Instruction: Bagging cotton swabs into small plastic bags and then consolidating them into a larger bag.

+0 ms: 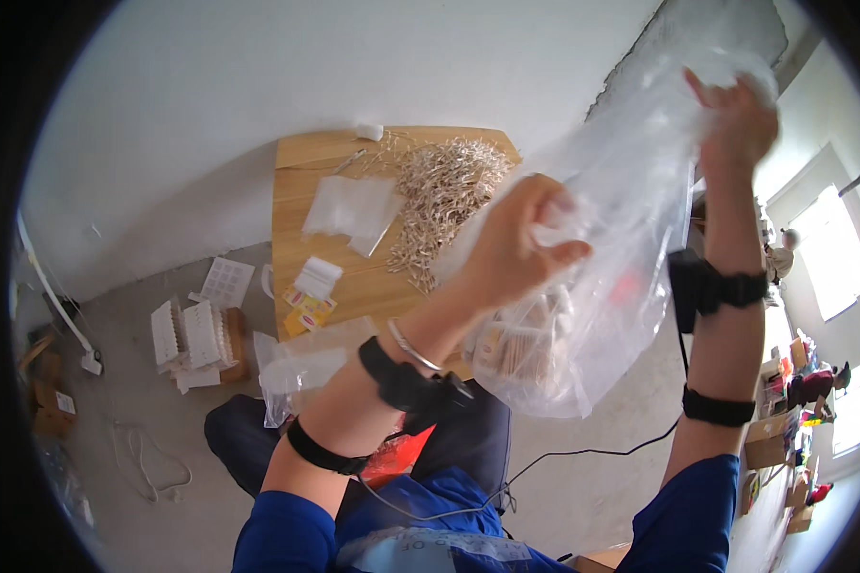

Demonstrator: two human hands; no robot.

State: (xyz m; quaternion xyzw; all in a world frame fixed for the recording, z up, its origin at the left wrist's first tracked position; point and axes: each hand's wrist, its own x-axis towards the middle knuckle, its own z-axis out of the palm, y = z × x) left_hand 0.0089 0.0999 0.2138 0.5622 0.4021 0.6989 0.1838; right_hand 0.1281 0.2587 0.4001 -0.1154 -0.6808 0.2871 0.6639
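Room: pale wall [220, 86] up front, bare grey floor [602, 497] below, with cardboard boxes [769, 439] and a few other people far off to the right.
Table: light wooden table [301, 158] against the wall, stuff spread around one big heap of thin tan-and-white strips [459, 186]. My guess is the flat clear sleeves [354, 208] sit beside it so they're easy to grab.
Clear plastic bag [621, 201]: this is the main thing, up in the air over the table's right side, running from near the right hand down past the left. Looks like it's lifted high so the load sags to the bottom.
Inside the bag: pale bundles [535, 339] packed low down, too hazy through the film to count. A reddish patch shows too, can't tell if it's inside or behind.
Left hand [521, 239]: lower one, at the near side of the film, fingers curled and thumb apart. Can't tell if it's really pinching plastic.
Right hand [741, 124]: way up by the bag's top, one digit sticking out, the rest bent. Grip is blurry, so can't tell either. Hands are well apart, probably to keep the film spread.
Table's left edge: small white packs [317, 277] next to a yellow packet [309, 310].
Floor stack: white trays [196, 334] by a brown carton, contents unclear.
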